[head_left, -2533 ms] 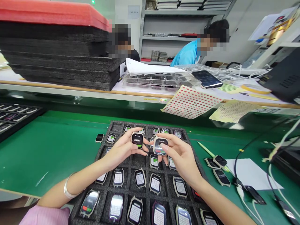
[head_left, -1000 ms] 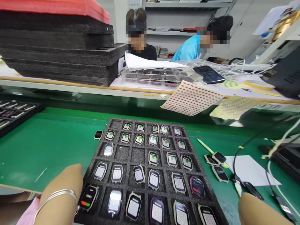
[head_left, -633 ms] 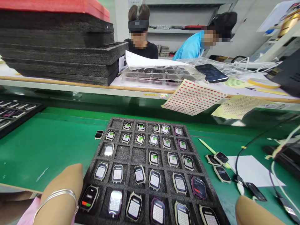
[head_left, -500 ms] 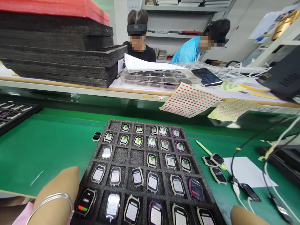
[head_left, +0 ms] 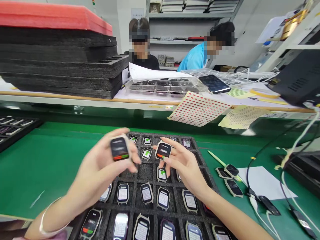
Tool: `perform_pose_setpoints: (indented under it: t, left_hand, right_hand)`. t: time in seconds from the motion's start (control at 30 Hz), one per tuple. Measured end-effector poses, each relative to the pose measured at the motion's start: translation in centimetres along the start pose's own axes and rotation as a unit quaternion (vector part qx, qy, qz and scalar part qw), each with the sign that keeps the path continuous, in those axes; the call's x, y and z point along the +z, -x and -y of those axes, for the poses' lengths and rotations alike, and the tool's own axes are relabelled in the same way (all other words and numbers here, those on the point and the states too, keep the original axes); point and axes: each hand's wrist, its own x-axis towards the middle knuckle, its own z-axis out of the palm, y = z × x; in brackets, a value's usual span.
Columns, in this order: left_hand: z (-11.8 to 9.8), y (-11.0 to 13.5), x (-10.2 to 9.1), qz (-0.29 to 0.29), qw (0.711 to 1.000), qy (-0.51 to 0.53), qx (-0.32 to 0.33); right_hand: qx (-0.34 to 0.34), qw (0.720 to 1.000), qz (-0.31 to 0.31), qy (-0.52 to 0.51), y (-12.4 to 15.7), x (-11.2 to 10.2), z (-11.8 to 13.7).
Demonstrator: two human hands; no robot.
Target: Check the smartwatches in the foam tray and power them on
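Observation:
My left hand [head_left: 100, 163] is closed on a watch case without straps, the left smartwatch [head_left: 119, 148], its lit screen showing a red and green bar. In my right hand [head_left: 183, 163] another pale-rimmed smartwatch [head_left: 163, 151] is pinched between thumb and fingers, with a similar bar on its screen. Both hands hover over a black foam tray [head_left: 176, 216] whose compartments hold many watch cases with lit screens. My hands and forearms hide part of its middle and left rows. One watch in the front left compartment [head_left: 91, 222] also shows a red and green bar.
Three dark-screened watches [head_left: 233, 187] and a light green pen [head_left: 215, 158] lie to the right, near white paper and cables [head_left: 253, 200]. Stacked black foam trays [head_left: 57, 76] stand on the shelf at the left. A phone [head_left: 214, 83] lies there too. Two people are beyond.
Both hands have come up over the tray into view, each now holding a watch. The view has shifted slightly.

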Motion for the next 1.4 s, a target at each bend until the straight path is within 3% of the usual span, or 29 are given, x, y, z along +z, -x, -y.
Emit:
perform_pose_setpoints:
  t: [0.13, 0.3, 0.5, 1.3, 1.4]
  left_hand:
    - [4.5, -3.1, -0.4, 0.097, 0.989, 0.019, -0.113]
    - [7.4, -3.6, -0.3, 0.134, 0.984, 0.009, -0.114]
    - [7.1, -3.2, -0.6, 0.155, 0.982, 0.026, -0.103]
    - [6.7, -3.5, -0.3, 0.112, 0.991, 0.009, -0.077]
    - [6.7, -3.5, -0.5, 0.108, 0.991, 0.008, -0.073]
  right_hand:
    - [-0.002, 1.0, 0.004, 0.006, -0.2, -0.4, -0.1]
    - [-0.008, 0.999, -0.022, 0.041, -0.3, -0.5, -0.4]
    - [-0.009, 0.993, -0.07, 0.09, -0.4, -0.2, -0.3]
    - [-0.004, 0.996, -0.053, 0.076, 0.1, -0.5, -0.5]
    - [-0.004, 0.998, -0.028, 0.057, 0.1, -0.5, -0.4]
